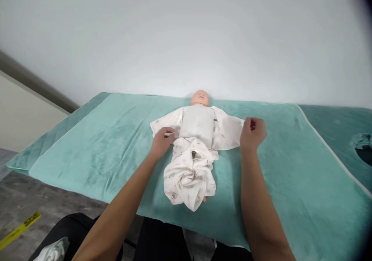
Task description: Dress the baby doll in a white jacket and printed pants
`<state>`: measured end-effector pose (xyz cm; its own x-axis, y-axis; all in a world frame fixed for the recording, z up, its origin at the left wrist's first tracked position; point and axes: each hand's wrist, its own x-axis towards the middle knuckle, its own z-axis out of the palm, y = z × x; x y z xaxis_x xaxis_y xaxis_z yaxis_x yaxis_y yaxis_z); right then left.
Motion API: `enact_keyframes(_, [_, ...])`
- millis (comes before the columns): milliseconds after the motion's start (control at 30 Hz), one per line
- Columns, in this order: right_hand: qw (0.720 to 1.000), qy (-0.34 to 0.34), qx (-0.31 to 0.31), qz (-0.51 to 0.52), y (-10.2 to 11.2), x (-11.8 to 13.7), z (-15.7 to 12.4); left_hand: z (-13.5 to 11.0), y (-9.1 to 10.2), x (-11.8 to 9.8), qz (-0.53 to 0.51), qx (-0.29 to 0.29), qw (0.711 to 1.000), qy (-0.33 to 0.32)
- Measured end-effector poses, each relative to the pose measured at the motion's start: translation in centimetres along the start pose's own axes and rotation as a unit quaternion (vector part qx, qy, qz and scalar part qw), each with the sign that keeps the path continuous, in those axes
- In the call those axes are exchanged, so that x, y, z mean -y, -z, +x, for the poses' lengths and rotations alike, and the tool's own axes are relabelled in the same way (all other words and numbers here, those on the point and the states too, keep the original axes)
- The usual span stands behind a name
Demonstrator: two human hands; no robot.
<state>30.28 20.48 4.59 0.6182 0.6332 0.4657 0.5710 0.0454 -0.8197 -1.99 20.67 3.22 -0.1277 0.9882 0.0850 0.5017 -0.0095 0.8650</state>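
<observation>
A baby doll (200,98) lies on its back, head toward the wall. Its white baby shirt (228,131) is spread out at both sides over a plain pale front panel (197,123). My right hand (253,132) is closed in a fist at the outer end of the sleeve on the right, gripping the cloth there. Beside the doll's waist, my left hand (164,140) has thumb and fingers pinched at the shirt's lower left side. Bunched white printed cloth (188,175) covers the legs; a bit of the doll's foot (205,199) peeks out.
A teal padded blanket (87,148) covers the table, its back edge against a pale wall (186,40). A dark round-edged object (364,148) is at the far right. Yellow tape (20,230) marks the grey floor at lower left.
</observation>
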Motion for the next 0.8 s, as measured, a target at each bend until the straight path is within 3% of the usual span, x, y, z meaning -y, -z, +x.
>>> enact_keyframes(67, [0.985,0.020,0.165,0.055,-0.6,1.6,-1.2,-0.8,-0.5,-0.6,-0.067,0.091,0.993,-0.036])
enact_keyframes(167, [0.886,0.059,0.444,0.122,-1.4,2.7,-2.7,-1.6,0.1,-0.9,-0.077,0.181,0.978,-0.068])
enact_keyframes(233, [0.825,0.094,0.544,0.118,-1.4,3.0,-3.3,-1.9,0.8,-0.9,-0.064,0.225,0.970,-0.069])
enact_keyframes(267, [0.809,0.115,0.568,0.097,-1.3,3.2,-3.4,-2.0,1.1,-0.9,-0.054,0.242,0.966,-0.071])
enact_keyframes(400, [0.767,0.229,0.599,0.005,-0.8,4.4,-4.2,-3.1,1.5,-1.5,-0.027,0.276,0.958,-0.077])
enact_keyframes(533, [0.733,0.296,0.612,-0.016,-0.9,4.9,-5.2,-4.2,0.7,-2.3,0.025,0.247,0.958,-0.147])
enact_keyframes(667, [0.758,0.267,0.595,0.015,-1.1,4.6,-5.6,-4.8,-0.3,-2.1,0.134,0.124,0.957,-0.225])
enact_keyframes(733, [0.781,0.249,0.571,0.038,-1.2,4.2,-5.5,-4.9,-0.8,-2.0,0.169,0.049,0.962,-0.209])
enact_keyframes(800, [0.826,0.219,0.518,0.043,-1.6,3.6,-5.3,-4.8,-1.2,-2.2,0.165,0.027,0.972,-0.167])
